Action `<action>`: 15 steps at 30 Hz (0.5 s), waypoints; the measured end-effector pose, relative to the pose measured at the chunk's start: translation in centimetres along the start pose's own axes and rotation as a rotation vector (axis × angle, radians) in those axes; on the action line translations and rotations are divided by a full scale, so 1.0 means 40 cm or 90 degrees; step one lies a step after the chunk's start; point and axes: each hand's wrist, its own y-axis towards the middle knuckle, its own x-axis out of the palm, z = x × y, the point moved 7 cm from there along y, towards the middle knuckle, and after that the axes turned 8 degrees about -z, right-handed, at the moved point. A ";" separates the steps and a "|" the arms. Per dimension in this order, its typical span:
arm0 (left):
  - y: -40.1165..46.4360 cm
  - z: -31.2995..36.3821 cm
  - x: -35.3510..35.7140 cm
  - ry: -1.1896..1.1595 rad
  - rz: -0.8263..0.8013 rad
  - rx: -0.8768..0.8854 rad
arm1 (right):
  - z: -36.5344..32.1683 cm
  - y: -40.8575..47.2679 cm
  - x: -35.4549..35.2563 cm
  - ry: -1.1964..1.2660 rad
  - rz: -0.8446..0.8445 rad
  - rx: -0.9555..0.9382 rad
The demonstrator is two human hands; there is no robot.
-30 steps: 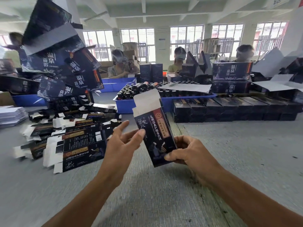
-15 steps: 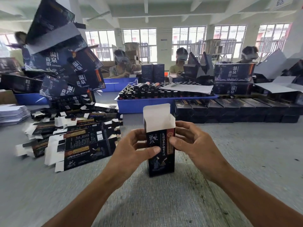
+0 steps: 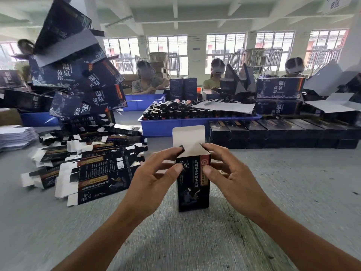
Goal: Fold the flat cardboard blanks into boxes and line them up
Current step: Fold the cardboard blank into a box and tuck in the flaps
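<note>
At centre frame we see the box (image 3: 193, 184) standing upright on the bench (image 3: 283, 192), top flap raised; our left hand (image 3: 154, 184) and right hand (image 3: 232, 178) pinch its upper sides, flat blanks (image 3: 93, 169) heaped at left

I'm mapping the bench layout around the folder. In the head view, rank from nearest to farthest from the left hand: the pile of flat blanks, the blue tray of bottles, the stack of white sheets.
1. Pile of flat blanks: just left of the left hand.
2. Blue tray of bottles: beyond it, across the table.
3. Stack of white sheets: at the far left edge.
</note>
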 end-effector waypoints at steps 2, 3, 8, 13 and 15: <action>0.000 -0.002 -0.001 -0.004 -0.003 0.001 | -0.003 0.000 -0.002 -0.002 -0.007 0.002; 0.000 -0.003 -0.001 -0.003 -0.005 0.001 | -0.005 -0.001 -0.005 -0.001 -0.007 0.004; 0.003 0.009 0.000 0.011 0.002 0.026 | -0.025 -0.005 -0.014 0.015 0.028 -0.012; 0.002 0.019 0.004 -0.044 0.012 0.037 | -0.038 -0.007 -0.010 0.093 0.057 -0.050; 0.001 0.020 0.000 -0.038 0.026 0.034 | -0.038 -0.008 -0.009 0.106 0.061 -0.047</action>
